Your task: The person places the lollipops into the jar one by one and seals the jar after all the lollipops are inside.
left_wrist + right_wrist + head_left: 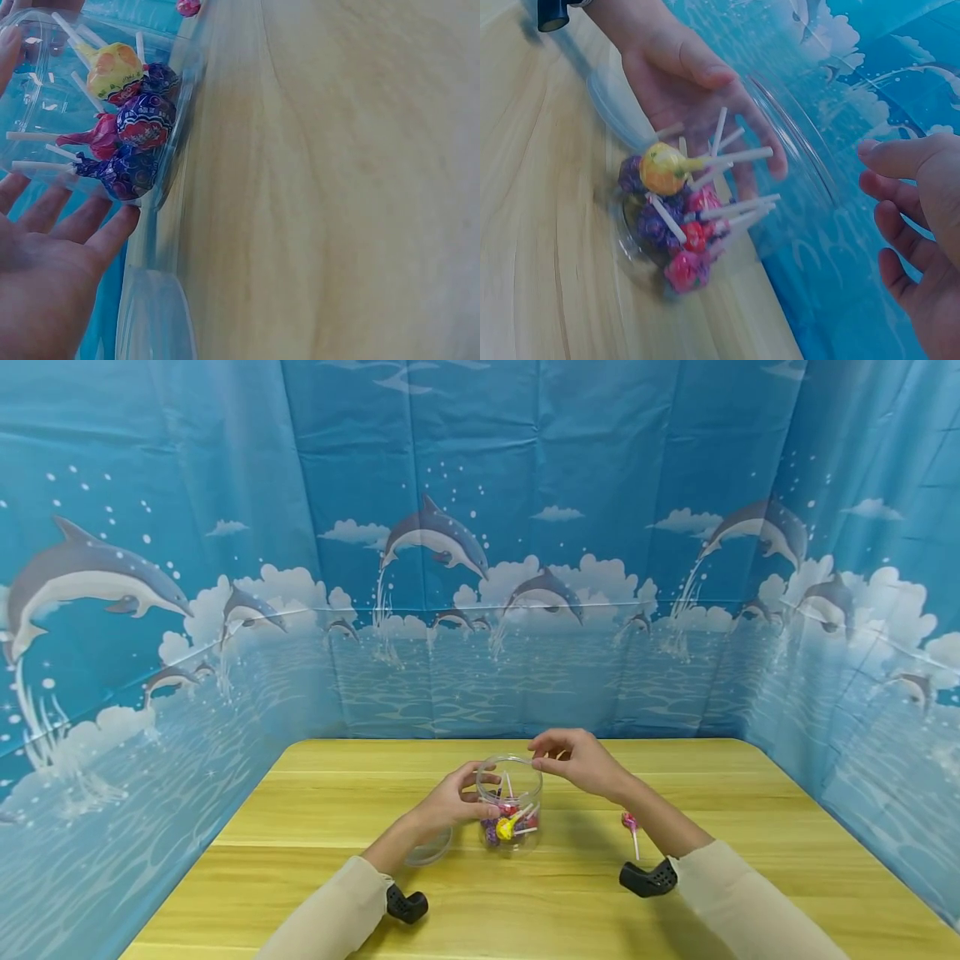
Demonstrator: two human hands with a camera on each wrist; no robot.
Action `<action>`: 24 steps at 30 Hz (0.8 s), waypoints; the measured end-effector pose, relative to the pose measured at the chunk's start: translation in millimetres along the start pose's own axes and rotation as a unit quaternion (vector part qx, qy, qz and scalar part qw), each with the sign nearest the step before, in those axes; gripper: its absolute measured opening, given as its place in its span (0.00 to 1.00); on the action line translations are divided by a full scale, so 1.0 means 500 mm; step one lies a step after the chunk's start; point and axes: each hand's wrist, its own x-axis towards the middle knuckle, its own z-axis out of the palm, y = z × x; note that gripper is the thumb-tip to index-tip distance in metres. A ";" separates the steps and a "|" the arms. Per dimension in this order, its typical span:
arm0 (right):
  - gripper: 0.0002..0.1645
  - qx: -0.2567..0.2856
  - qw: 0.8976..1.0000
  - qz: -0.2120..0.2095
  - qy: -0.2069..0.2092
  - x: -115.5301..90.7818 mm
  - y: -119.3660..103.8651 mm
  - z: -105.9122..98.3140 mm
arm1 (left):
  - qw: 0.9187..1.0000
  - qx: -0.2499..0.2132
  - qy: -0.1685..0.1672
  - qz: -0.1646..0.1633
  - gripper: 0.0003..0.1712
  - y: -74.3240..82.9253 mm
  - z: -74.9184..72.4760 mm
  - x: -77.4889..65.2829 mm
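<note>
A clear jar (510,839) stands on the table with several wrapped lollipops inside, among them a yellow one (665,169) and a purple one (146,120). My left hand (453,797) holds the jar from its left side, thumb in front and fingers round the back. Beside the jar's rim on the right is my right hand (577,764), fingers loosely bent, with nothing in them. In the right wrist view, a gap shows between that hand's fingertips (868,148) and the rim.
A clear round lid (429,852) lies on the table left of the jar, partly under my left forearm. One pink lollipop (630,827) lies on the wooden table (315,827) to the right, close to my right forearm. A dolphin-print curtain (480,677) surrounds the table's back and sides.
</note>
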 end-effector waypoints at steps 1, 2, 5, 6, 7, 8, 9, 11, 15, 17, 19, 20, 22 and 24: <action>0.12 -0.004 1.000 0.001 0.001 -0.004 0.003 -0.004 | 1.000 0.002 0.001 0.000 0.42 0.000 0.000 0.000; 0.12 -0.008 1.000 0.003 0.003 -0.008 0.004 -0.008 | 1.000 0.005 0.001 0.001 0.42 -0.001 0.000 0.000; 0.12 -0.017 1.000 0.009 0.008 -0.021 0.007 -0.022 | 1.000 0.008 0.000 0.003 0.41 0.001 0.000 0.000; 0.11 -0.021 1.000 0.012 0.010 -0.025 0.008 -0.026 | 1.000 0.008 0.000 0.003 0.41 0.003 -0.001 0.000; 0.11 -0.022 1.000 0.014 0.010 -0.029 0.010 -0.030 | 1.000 0.007 0.002 0.004 0.42 0.004 -0.002 0.000; 0.11 -0.023 1.000 0.015 0.009 -0.033 0.011 -0.035 | 1.000 0.006 0.003 0.005 0.42 0.006 -0.002 -0.001; 0.11 -0.026 1.000 0.016 0.008 -0.037 0.012 -0.039 | 1.000 0.006 0.004 0.006 0.42 0.008 -0.003 -0.002; 0.11 -0.032 0.999 0.018 0.005 -0.047 0.017 -0.047 | 1.000 0.009 0.006 0.008 0.42 0.008 -0.004 -0.002; 0.12 -0.040 0.999 0.037 0.002 -0.072 0.028 -0.063 | 1.000 0.014 -0.001 0.011 0.41 0.004 -0.004 -0.002; 0.13 -0.044 0.998 0.048 0.004 -0.086 0.033 -0.071 | 1.000 0.013 -0.004 0.012 0.41 0.002 -0.003 -0.002; 0.13 -0.048 0.997 0.054 0.005 -0.099 0.037 -0.078 | 1.000 0.012 -0.005 0.012 0.41 0.000 -0.003 -0.002; 0.13 -0.050 0.997 0.056 0.005 -0.106 0.039 -0.082 | 1.000 0.012 -0.005 0.012 0.41 0.000 -0.002 -0.002; 0.13 -0.052 0.997 0.059 0.006 -0.117 0.042 -0.088 | 1.000 0.006 -0.006 0.012 0.41 -0.001 -0.002 -0.003; 0.12 -0.054 0.997 0.063 0.003 -0.129 0.046 -0.093 | 1.000 0.000 -0.003 0.011 0.42 -0.002 -0.002 -0.005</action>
